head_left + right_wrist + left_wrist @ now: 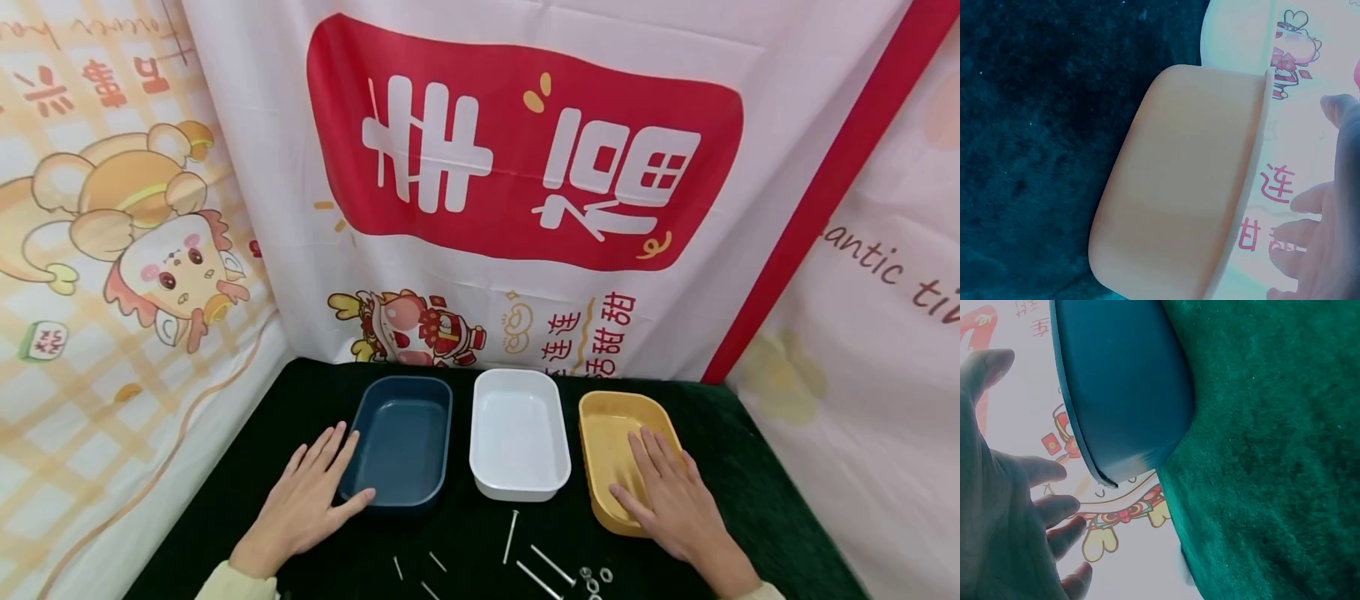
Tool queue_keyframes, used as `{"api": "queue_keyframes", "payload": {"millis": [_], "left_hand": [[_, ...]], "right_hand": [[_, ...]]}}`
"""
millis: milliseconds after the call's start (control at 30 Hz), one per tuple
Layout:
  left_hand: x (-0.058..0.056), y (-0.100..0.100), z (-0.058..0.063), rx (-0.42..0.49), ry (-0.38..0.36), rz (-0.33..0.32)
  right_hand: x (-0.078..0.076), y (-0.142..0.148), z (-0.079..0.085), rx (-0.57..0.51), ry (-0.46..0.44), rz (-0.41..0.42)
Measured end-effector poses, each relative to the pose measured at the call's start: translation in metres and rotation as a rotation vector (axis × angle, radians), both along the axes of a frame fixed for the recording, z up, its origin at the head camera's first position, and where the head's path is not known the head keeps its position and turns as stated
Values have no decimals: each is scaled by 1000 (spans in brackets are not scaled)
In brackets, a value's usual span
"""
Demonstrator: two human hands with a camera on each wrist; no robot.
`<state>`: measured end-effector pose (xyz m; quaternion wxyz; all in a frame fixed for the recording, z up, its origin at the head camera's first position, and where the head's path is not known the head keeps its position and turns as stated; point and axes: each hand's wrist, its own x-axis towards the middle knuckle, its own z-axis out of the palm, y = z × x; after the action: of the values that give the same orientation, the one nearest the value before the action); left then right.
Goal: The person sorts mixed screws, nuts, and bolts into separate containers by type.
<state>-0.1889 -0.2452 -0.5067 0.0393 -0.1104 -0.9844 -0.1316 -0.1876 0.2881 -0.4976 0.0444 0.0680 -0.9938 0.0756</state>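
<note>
Three rectangular trays stand in a row: a dark blue tray [401, 442], a white tray [520, 433] and a yellow tray [615, 454]. My left hand [303, 496], palm down with fingers spread, is at the blue tray's left side and overlaps its edge in the head view. In the left wrist view its fingers stand above the rim level of the blue tray [1122, 387]. My right hand [671, 500] hovers over the front right part of the yellow tray, fingers extended and holding nothing. The right wrist view shows that hand [1325, 231] apart from the yellow tray's wall [1172, 181].
In front of the trays lie long bolts [553, 566], several small nuts [606, 575] and thin short screws or nails [438, 562]. Dark green cloth [315, 400] covers the table. A printed white curtain [525, 317] hangs behind, with more fabric at both sides.
</note>
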Motion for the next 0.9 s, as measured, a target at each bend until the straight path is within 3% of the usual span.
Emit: {"api": "queue_keyframes", "payload": {"millis": [367, 667, 900], "left_hand": [[0, -2, 1, 3, -2, -2], [-4, -1, -1, 24, -20, -18], [-6, 0, -7, 36, -34, -16]], "right_hand": [[9, -2, 15, -25, 32, 66], [28, -1, 34, -116, 10, 125], [41, 1, 40, -146, 66, 232]]}}
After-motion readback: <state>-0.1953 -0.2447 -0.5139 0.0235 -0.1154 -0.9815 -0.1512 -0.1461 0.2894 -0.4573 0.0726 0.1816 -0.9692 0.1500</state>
